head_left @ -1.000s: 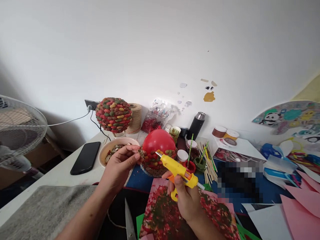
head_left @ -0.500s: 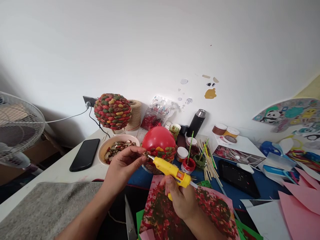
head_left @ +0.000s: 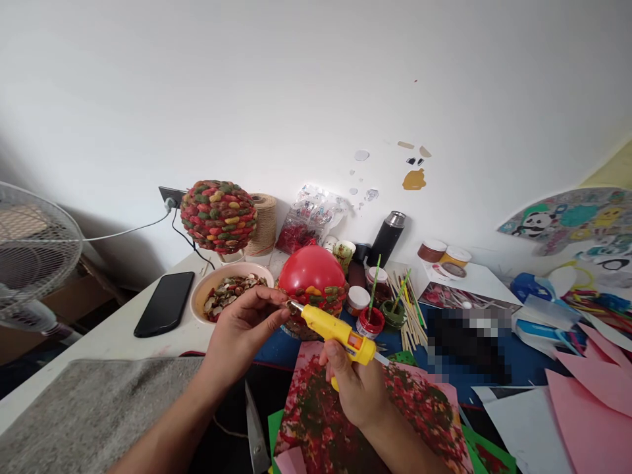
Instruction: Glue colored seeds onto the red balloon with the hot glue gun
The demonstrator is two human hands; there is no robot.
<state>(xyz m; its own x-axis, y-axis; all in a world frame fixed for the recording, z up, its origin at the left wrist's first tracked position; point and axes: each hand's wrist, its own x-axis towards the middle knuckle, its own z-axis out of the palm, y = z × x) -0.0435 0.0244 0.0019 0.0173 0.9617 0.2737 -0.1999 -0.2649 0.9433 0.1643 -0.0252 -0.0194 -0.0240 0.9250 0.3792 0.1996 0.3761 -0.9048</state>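
Observation:
My right hand (head_left: 356, 385) grips a yellow glue gun (head_left: 333, 331), its metal nozzle pointing up and left. At that nozzle, my left hand (head_left: 251, 326) pinches a small painted piece between thumb and forefinger; the fingers partly hide it. Just behind the nozzle is a red balloon (head_left: 312, 266), its lower part ringed with red, orange and green pieces. A bowl (head_left: 197, 303) of similar flat pieces sits left of the balloon, behind my left hand. Farther back left stands a ball (head_left: 220, 217) covered all over in coloured pieces.
A phone (head_left: 164, 304) and grey cloth (head_left: 103, 408) lie left. Scissors (head_left: 255, 434) and paint-stained paper (head_left: 316, 421) are in front. Paint jars (head_left: 370, 321), sticks (head_left: 409, 316), a black flask (head_left: 388, 238) and pink sheets (head_left: 587, 408) are right. A fan (head_left: 37, 257) stands far left.
The view has shifted slightly. Both hands keep nearly the same pose, with the nozzle still at the small piece in my left fingers.

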